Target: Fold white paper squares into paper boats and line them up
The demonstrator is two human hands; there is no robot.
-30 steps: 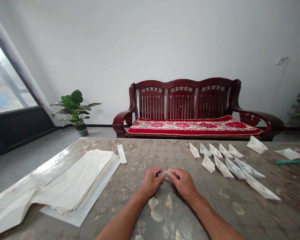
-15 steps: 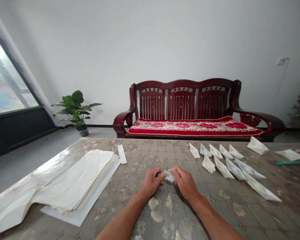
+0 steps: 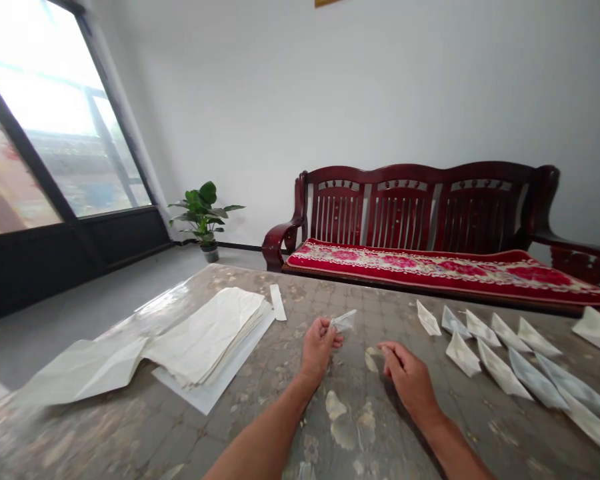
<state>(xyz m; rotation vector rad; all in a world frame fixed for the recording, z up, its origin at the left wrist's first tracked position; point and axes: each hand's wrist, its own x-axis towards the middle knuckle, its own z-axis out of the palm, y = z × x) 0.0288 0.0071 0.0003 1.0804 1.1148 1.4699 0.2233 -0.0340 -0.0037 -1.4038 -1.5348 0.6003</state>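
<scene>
Small folded paper (image 3: 343,321) now pinched in left hand (image 3: 319,347) alone, raised above patterned tabletop (image 3: 360,427). Right hand (image 3: 407,377) has let go: empty, loosely curled, well apart, nearest row of paper boats (image 3: 500,373).

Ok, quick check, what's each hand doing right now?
Left hand: closed, pinching a small folded paper.
Right hand: open, fingers loosely curled, holding nothing.
</scene>
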